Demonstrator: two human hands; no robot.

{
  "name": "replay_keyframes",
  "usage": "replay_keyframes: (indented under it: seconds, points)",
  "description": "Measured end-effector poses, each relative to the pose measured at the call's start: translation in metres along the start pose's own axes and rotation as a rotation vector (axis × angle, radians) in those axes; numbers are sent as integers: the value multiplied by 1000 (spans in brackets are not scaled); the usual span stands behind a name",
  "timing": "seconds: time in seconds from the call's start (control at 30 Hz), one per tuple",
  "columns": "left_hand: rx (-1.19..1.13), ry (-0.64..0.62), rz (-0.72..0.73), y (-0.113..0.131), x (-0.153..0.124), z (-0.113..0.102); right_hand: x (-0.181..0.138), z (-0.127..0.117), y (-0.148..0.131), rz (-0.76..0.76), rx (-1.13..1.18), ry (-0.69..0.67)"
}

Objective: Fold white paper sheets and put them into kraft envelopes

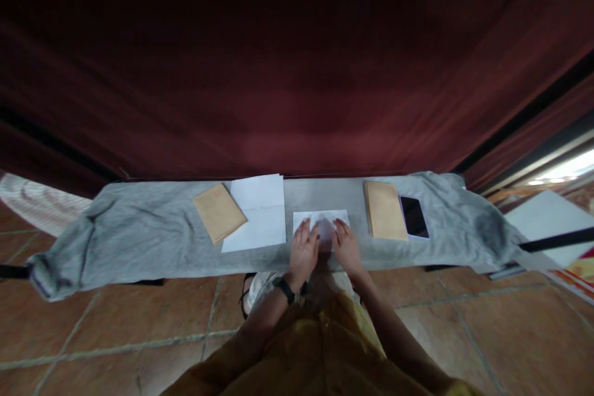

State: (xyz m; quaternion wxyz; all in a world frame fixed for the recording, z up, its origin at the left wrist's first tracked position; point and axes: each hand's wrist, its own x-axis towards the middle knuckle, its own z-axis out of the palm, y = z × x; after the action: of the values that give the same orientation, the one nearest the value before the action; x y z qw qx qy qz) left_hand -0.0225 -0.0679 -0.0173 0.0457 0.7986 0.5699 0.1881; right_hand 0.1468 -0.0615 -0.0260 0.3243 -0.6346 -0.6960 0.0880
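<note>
A small white sheet of paper (323, 215), seemingly folded, lies on the grey cloth in front of me. My left hand (304, 249) rests flat on its left part, fingers stretched out. On the right part lies my right hand (346, 249), its fingers extended too. Both hands press on the paper rather than grip it. Left of them are larger white sheets (260, 210) with a crease across the middle. A brown envelope (219, 213) overlaps the left edge of these sheets. To the right sits a stack of brown envelopes (386, 210).
A phone (414, 216) lies right of the envelope stack. Grey cloth (153, 223) covers the narrow bench, bunched at both ends. Dark red fabric (297, 105) rises behind its far edge. Below is a tiled floor (153, 322); a white board (552, 219) stands at far right.
</note>
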Motion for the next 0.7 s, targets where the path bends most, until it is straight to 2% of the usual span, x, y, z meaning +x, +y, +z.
replay_keyframes:
  seconds: [0.07,0.13,0.23,0.43,0.7]
  points:
    - [-2,-76,91,3,11,16,13,17,-14,-98,-8,-83]
    - [10,-120,110,3,20,30,22,30,-21,-172,-74,-154]
    - [38,-122,108,0,25,40,26,40,-17,-208,-183,-178]
    - [78,-95,-30,1,20,36,20,37,10,-148,-339,-123]
    - [167,-6,-221,-3,3,25,9,19,54,-71,-431,-67]
